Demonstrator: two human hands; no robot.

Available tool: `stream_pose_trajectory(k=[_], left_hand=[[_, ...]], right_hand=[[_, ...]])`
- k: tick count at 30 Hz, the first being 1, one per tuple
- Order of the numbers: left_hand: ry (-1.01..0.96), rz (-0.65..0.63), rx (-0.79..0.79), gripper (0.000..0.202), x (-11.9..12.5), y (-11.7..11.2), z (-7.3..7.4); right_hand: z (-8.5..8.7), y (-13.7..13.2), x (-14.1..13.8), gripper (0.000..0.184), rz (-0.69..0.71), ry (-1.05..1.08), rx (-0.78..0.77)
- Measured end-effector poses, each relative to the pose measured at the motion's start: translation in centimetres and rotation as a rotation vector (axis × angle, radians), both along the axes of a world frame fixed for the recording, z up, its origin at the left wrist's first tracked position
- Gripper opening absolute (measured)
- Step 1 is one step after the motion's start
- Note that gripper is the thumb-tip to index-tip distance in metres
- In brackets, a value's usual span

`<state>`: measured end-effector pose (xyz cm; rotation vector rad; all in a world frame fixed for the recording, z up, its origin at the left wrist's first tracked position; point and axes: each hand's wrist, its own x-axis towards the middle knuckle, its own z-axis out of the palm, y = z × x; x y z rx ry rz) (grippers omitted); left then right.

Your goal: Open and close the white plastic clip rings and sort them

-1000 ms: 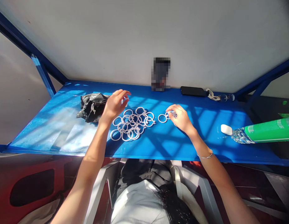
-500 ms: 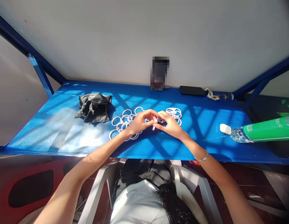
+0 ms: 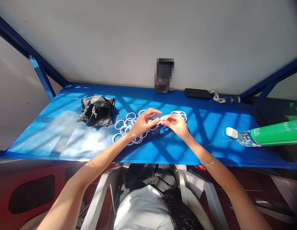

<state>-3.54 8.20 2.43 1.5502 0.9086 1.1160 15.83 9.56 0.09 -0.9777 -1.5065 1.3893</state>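
Over the middle of the blue table (image 3: 148, 153), my two hands meet at a small white plastic ring (image 3: 163, 118), seen nearly edge-on. My right hand (image 3: 179, 127) pinches it between thumb and fingers. From the other side, my left hand (image 3: 141, 125) holds it near the thumb tip, with the index finger raised above. A loose pile of white plastic rings (image 3: 120, 124), each with a small clasp-like part, lies under and left of my left hand. Beyond my right hand, a smaller cluster of white rings (image 3: 182, 113) is partly hidden by it.
A crumpled black plastic bag (image 3: 98, 111) sits on the left. Along the back are a blurred-out upright object (image 3: 164, 76), a black phone (image 3: 197, 93) and glasses (image 3: 230, 99) beside a pale strap. A white case (image 3: 232, 132) and a green-labelled bottle (image 3: 275, 132) lie right.
The white ring between my hands has turned and shifted slightly right and up. My right hand moved a little right, and my left index finger has lifted off.
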Motion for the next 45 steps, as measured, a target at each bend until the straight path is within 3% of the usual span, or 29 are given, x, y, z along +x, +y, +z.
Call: stream_pose_trajectory(k=[4,10,16,27,45], left_hand=[[0.008,-0.025,-0.054,0.036,-0.1,0.2,-0.2],[-0.063,-0.176,-0.185,0.048,0.1,0.1,-0.8],[-0.035,-0.09,-0.161,0.051,0.0,0.1,-0.6],[0.135,-0.075,-0.091,0.041,0.0,0.0,-0.7],[0.306,-0.11,-0.114,0.044,0.2,-0.4,0.2]], right_hand=[[0.5,-0.2,-0.1,0.038,-0.033,0.059,0.003],[1.3,-0.6,-0.1,0.036,0.004,0.02,0.073],[1.8,-0.7,0.1,0.038,0.02,-0.081,0.174],[1.2,-0.2,0.2,0.04,0.063,0.129,-0.162],[1.0,-0.2,0.4,0.039,0.095,0.221,-0.223]])
